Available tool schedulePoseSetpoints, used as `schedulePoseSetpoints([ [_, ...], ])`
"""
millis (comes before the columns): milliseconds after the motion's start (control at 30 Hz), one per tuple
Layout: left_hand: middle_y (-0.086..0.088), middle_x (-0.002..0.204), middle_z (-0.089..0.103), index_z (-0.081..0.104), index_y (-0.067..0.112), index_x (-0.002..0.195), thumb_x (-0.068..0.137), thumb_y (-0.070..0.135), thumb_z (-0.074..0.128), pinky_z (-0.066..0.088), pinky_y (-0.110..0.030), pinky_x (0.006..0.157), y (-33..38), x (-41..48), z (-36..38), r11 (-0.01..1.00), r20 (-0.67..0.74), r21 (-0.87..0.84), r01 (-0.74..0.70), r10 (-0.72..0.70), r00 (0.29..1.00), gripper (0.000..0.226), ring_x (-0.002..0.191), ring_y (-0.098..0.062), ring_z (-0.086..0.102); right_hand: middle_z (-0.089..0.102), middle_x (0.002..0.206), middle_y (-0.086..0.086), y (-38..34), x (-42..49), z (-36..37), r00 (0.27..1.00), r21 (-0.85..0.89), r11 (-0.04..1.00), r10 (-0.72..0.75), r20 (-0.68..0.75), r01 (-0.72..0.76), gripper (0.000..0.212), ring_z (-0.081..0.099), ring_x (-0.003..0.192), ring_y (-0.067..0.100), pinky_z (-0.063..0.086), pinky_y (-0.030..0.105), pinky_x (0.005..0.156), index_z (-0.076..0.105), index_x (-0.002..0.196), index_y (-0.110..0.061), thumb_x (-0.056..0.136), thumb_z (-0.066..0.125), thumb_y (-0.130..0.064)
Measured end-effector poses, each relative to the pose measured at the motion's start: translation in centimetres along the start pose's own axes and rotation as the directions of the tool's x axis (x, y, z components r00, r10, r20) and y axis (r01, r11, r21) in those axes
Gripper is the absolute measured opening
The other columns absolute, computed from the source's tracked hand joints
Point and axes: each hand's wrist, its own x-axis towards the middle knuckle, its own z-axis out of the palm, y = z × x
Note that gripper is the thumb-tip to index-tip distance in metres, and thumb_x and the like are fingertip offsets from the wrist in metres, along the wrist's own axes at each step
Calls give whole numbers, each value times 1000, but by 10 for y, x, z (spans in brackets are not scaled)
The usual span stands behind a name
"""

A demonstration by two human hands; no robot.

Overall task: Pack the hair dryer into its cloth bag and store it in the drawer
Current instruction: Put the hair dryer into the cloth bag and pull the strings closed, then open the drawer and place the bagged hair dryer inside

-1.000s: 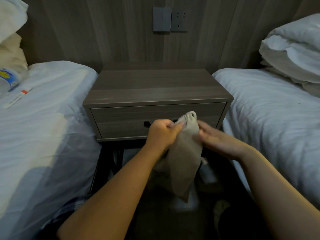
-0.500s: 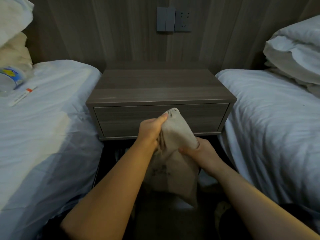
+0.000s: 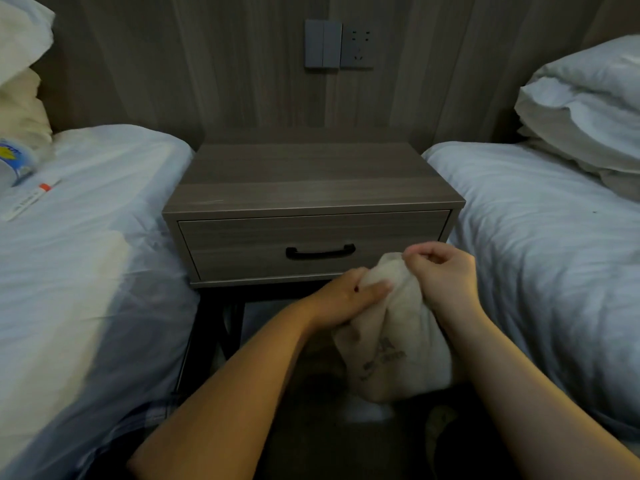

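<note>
Left hand (image 3: 349, 299): I see it wrapped around the gathered neck of the cloth bag (image 3: 394, 341), gripping from the bag's 9 o'clock side, thumb across the fabric.
Right hand (image 3: 446, 271): fingers curled tight at the bag's top, at its 1 o'clock, pinching there. I cannot tell whether it has fabric or a cord.
Cloth bag: pale, with dark print on its side, held upright in the air between both hands. Its lower part bulges and hangs below the wrists.
Hair dryer: out of my sight, so I cannot tell if it is inside.
Drawer (image 3: 242, 247): closed, at 11 o'clock from the bag and just behind it.
Handle (image 3: 320, 252): dark bar on the drawer front, at 10 o'clock from the bag's top, near but apart.
Nightstand (image 3: 311, 181): wood-grain, at 12 o'clock from the hands.
Left bed (image 3: 86, 254): white sheet, at 9 o'clock, with a bottle (image 3: 14, 161) and a thin white strip (image 3: 29, 199) near its far edge.
Right bed (image 3: 554, 254): at 3 o'clock, with pillows (image 3: 588, 109) stacked at 1 o'clock.
Wall switch (image 3: 323, 44): at 12 o'clock, with a socket (image 3: 356, 46) touching its right side.
</note>
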Motion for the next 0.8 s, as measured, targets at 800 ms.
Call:
schedulePoseSetpoints([
  [800, 7, 119, 58, 48, 48, 102, 53, 29, 81, 46, -35, 96, -17, 10, -1, 874, -79, -480, -81, 49, 996, 62, 111, -13, 57, 70, 93, 8, -5, 23, -6, 861, 443, 739, 413, 296, -507, 16, 66, 84, 19, 54, 35, 75, 70, 94, -14, 79, 69, -21],
])
